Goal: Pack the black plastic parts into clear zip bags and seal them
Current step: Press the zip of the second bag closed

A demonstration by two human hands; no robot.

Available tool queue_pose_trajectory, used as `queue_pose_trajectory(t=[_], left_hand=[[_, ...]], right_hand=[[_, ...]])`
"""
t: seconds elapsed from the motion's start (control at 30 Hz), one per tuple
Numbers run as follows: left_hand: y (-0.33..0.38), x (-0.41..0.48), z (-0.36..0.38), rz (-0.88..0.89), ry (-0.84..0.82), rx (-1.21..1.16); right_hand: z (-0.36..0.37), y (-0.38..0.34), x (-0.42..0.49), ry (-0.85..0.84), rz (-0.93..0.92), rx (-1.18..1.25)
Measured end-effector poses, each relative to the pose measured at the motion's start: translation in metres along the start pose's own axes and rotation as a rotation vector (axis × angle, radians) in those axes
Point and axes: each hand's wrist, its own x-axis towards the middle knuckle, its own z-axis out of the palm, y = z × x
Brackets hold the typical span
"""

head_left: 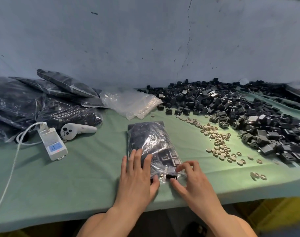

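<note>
The right hand (pixel 192 183) has its fingers (pixel 185 165) curled down onto the near right corner of the filled zip bag (pixel 151 139), with the thumb reaching in along the bag's mouth from below, so it appears to pinch the zip strip there. The left hand (pixel 137 173) lies flat on the near left part of the same bag, fingers straight and spread, pressing the plastic down, its thumb against the zip edge. The bag lies flat on the green table cover (pixel 77 177), close to the near edge, mouth towards the person, and it is packed with black plastic parts that show through the clear film. To its right a scatter of beige round caps and rings (pixel 219 142) runs across the cloth, and beyond them spreads a large loose heap of black plastic parts (pixel 231 108) reaching to the wall. Behind the bag sits a crumpled pile of empty clear bags (pixel 130 103). Farther left, filled bags (pixel 43 100) are stacked against the blue-grey wall (pixel 128 40), with a white handheld controller (pixel 77 130) and a white power strip (pixel 52 142) with its cable (pixel 9 168) lying before them.
</note>
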Motion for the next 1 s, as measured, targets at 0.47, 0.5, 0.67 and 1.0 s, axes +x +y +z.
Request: queue_pose_trajectory(t=[0.47,0.5,0.67,1.0], left_hand=[[0.015,0.009,0.009,-0.009,-0.039,0.014],[0.016,0.008,0.009,-0.009,-0.033,0.008],[0.018,0.009,0.004,-0.013,-0.025,-0.004],[-0.008,-0.044,-0.023,-0.037,0.074,0.011]], right_hand=[[0.003,0.002,0.006,-0.004,-0.120,0.011],[0.002,0.003,0.006,-0.024,-0.123,0.038],[0.000,-0.003,0.004,0.120,-0.090,0.001],[-0.002,-0.010,-0.020,0.218,-0.007,-0.317]])
